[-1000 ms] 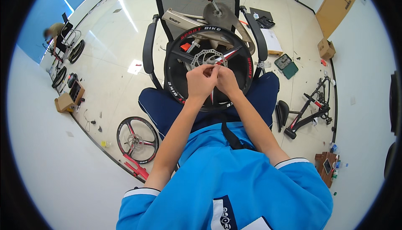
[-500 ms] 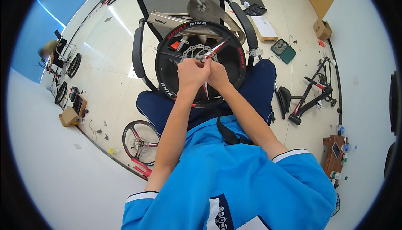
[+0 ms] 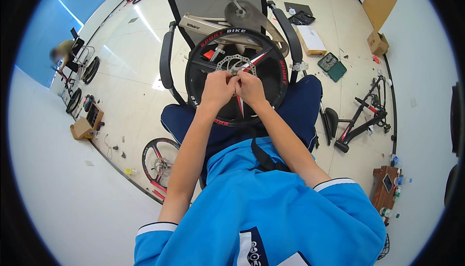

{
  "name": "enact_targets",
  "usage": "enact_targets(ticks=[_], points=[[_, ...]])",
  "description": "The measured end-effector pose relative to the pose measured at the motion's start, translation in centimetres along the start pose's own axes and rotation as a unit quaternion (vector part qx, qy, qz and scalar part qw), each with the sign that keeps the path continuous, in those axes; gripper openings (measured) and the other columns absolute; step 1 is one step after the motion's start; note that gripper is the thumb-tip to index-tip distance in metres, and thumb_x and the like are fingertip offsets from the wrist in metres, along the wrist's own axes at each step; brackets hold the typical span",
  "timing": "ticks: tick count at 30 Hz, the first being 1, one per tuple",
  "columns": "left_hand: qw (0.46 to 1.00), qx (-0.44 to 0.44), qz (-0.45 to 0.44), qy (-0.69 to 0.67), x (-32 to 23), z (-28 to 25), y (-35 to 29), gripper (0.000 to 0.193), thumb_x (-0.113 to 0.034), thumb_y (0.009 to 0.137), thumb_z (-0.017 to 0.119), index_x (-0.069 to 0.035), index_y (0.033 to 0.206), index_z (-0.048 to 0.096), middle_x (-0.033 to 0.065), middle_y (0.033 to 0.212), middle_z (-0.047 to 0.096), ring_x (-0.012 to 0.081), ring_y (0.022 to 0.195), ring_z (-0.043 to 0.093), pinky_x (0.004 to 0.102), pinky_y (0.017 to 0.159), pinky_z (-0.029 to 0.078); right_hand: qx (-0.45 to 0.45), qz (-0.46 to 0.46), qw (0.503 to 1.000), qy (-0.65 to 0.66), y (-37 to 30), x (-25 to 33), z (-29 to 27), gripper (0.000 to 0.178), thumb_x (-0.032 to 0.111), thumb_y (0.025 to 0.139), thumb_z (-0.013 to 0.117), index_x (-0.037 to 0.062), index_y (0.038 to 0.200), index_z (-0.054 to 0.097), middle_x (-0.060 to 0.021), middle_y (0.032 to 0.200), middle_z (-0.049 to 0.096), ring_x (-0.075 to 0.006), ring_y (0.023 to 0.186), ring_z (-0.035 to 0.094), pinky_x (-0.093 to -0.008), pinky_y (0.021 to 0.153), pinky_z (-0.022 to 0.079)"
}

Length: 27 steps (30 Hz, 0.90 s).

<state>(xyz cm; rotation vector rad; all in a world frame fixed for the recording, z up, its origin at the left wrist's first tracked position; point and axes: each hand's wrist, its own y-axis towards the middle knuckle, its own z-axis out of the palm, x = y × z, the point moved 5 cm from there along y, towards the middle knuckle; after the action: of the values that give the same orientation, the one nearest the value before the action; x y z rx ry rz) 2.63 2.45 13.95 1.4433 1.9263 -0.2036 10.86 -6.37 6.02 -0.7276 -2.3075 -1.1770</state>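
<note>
A black bicycle wheel (image 3: 211, 42) with red and white spoke trim lies across my lap, its far part against the office chair. At its centre sits a silver brake disc (image 3: 252, 68) with holes around it. My left hand (image 3: 219, 89) is closed at the near side of the disc, over the hub. Beside it, my right hand (image 3: 250, 88) is closed too, its thumb and fingers bent in toward the left fingertips. Whatever the fingertips pinch at the hub is hidden or too small to name.
Beyond the wheel, the black chair (image 3: 167, 58) holds a beige bicycle frame (image 3: 198, 24). To the right lie a green tool case (image 3: 335, 71) and a black bicycle frame (image 3: 356, 129). Another wheel (image 3: 145, 157) rests at lower left. A person (image 3: 65, 50) sits far left.
My hands have drawn slightly apart and the fingers have shifted at the hub, so more of the disc shows. The whole view has moved a little.
</note>
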Motion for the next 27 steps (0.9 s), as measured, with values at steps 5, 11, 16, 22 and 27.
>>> enact_targets(ticks=[5,11,16,22,27], points=[[0.986,0.013,0.164,0.026,0.3,-0.3,0.1,0.015,-0.008,0.086,0.064,0.000,0.094,0.074,0.0166,0.082,0.067,0.0347,0.079,0.066,0.0395,0.071,0.053,-0.003,0.020,1.000,0.004,-0.2,0.0,-0.4,0.017,0.011,0.080,0.071,0.0040,0.081,0.056,-0.0148,0.076,0.063,-0.0366,0.074,0.065,-0.0453,0.064,0.052],[0.960,0.080,0.236,0.128,1.3,-1.1,1.7,0.019,-0.007,0.083,0.064,-0.004,0.099,0.074,0.0131,0.084,0.066,0.0343,0.082,0.065,0.0425,0.073,0.052,0.004,0.028,0.998,0.064,0.2,0.1,-0.9,0.012,0.013,0.079,0.073,0.0044,0.084,0.066,-0.0147,0.079,0.067,-0.0348,0.074,0.066,-0.0419,0.065,0.053],[0.958,0.075,0.243,0.134,2.4,-2.0,1.5,0.021,-0.009,0.084,0.066,-0.005,0.104,0.072,0.0141,0.084,0.065,0.0345,0.080,0.064,0.0435,0.071,0.051,0.021,0.001,0.995,0.102,0.1,0.1,-0.6,0.012,0.012,0.081,0.072,0.0053,0.091,0.074,-0.0145,0.085,0.070,-0.0335,0.077,0.068,-0.0402,0.069,0.053],[0.992,-0.052,0.089,-0.080,1.2,-1.1,-0.3,0.022,-0.012,0.081,0.075,0.001,0.099,0.074,0.0162,0.077,0.069,0.0250,0.065,0.069,0.0338,0.059,0.052,0.022,0.021,0.999,0.045,0.4,-0.7,-0.6,0.014,0.013,0.077,0.075,0.0025,0.079,0.066,-0.0158,0.077,0.066,-0.0364,0.074,0.066,-0.0424,0.065,0.053],[0.982,-0.088,0.119,-0.116,1.6,0.4,-0.9,0.022,0.001,0.082,0.065,0.000,0.102,0.074,0.0147,0.082,0.069,0.0237,0.066,0.067,0.0303,0.061,0.052,0.013,0.025,0.998,0.053,0.9,-0.1,-0.7,0.017,0.013,0.075,0.074,0.0022,0.076,0.060,-0.0165,0.077,0.063,-0.0370,0.074,0.064,-0.0443,0.065,0.051]])
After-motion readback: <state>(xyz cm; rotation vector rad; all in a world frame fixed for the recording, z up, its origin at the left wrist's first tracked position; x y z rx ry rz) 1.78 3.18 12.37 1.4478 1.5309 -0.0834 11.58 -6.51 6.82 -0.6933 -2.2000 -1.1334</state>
